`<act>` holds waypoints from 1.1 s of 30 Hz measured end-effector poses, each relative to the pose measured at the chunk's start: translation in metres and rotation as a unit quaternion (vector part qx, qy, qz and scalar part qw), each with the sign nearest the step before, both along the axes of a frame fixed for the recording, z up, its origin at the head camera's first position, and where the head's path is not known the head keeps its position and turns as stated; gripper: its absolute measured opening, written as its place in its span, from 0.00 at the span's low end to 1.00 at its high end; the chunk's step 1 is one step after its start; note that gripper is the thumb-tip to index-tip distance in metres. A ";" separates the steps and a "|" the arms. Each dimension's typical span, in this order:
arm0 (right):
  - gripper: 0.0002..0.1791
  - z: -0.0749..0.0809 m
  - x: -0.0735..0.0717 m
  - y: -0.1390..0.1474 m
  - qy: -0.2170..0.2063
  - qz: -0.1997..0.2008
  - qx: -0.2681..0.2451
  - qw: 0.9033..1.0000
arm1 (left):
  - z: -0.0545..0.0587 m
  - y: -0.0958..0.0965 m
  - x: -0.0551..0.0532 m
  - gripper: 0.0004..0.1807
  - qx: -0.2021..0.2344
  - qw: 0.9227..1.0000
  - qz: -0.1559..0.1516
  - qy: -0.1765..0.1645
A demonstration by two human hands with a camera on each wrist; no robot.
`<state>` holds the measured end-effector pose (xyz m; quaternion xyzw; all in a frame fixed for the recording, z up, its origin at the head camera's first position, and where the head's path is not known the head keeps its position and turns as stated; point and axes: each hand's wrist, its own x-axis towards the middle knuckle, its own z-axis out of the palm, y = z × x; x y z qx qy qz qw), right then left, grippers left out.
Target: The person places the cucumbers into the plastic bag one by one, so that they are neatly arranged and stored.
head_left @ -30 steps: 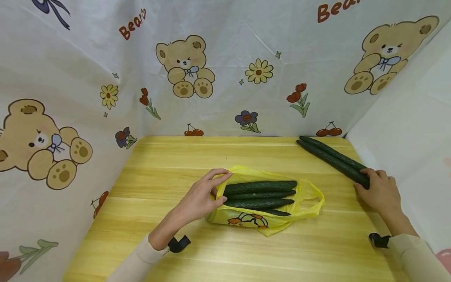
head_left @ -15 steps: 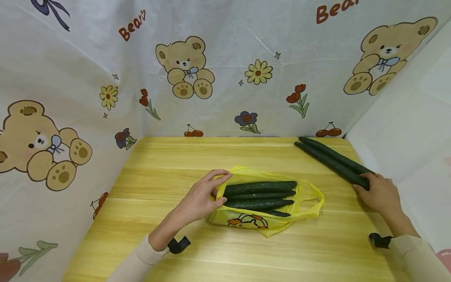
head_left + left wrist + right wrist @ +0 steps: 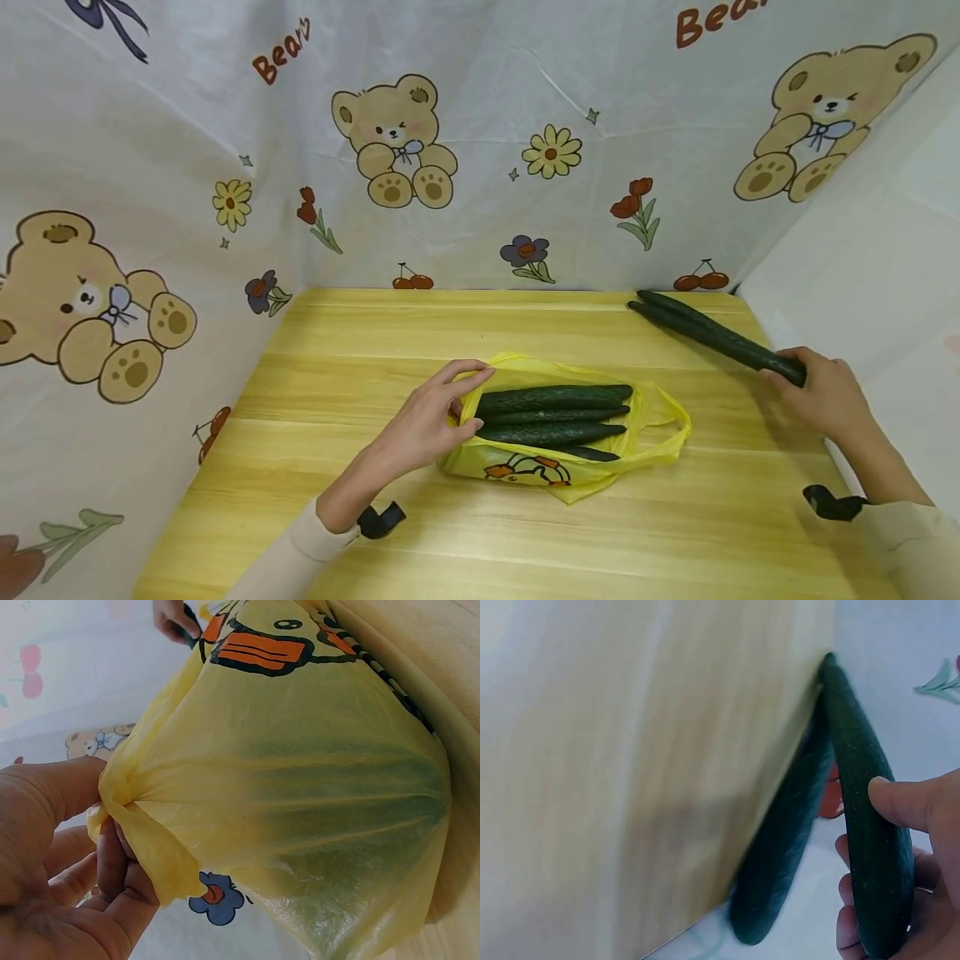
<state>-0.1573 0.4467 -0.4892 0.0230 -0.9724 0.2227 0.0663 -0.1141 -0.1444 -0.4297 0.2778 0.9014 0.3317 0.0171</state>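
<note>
My left hand pinches the left end of a yellow plastic bag lying on its side. Gathered plastic shows between thumb and fingers in the left wrist view. Inside the bag, several dark green cucumbers lie side by side, visible through its mouth. At the right, my right hand grips the near end of a cucumber, thumb on one side and fingers round the other. That end is raised, while its far end is low near the back edge. A second cucumber lies beside it, mostly hidden in the head view.
The wooden table meets a white bear-printed sheet at its back and left. A white wall closes in the right side. A bag handle loop sticks out rightward.
My right hand has shifted slightly right and up, raising the near end of one cucumber away from the other. The left hand and the bag stay where they were.
</note>
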 end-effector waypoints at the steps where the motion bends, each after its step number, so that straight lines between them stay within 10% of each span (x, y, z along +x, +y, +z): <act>1: 0.29 0.003 -0.001 -0.002 0.008 0.005 -0.006 1.000 | 0.000 0.000 0.000 0.40 0.001 1.000 0.001 0.000; 33: 0.22 0.026 0.011 -0.032 0.099 0.033 -0.053 0.993 | 0.002 -0.001 0.000 0.39 -0.010 1.000 -0.008 0.007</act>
